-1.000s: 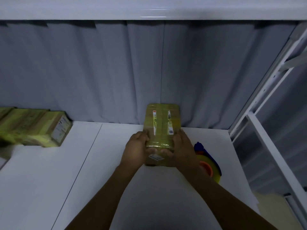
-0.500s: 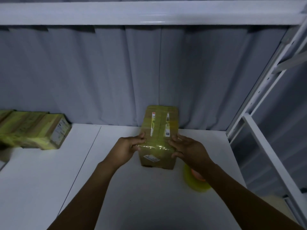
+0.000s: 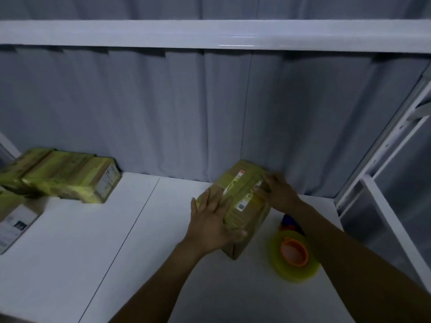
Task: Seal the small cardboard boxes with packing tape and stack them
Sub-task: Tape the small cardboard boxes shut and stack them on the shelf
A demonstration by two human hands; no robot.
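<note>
Box [image 3: 242,206], just left of the tape [image 3: 293,255], is now lying slewed diagonally; left hand [image 3: 210,226] is pressing flat, fingers spread, right hand [image 3: 278,194] smoothing beyond, fingers straight. Sealing is seemingly finishing; pile [image 3: 67,180] far left is waiting.

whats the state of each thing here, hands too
box, taped over, lying askew on the table
left hand, flat on the box's near end
right hand, fingers laid on its far end
tape roll, lying beside the box, not held
taped boxes, in a row at left rear
</note>
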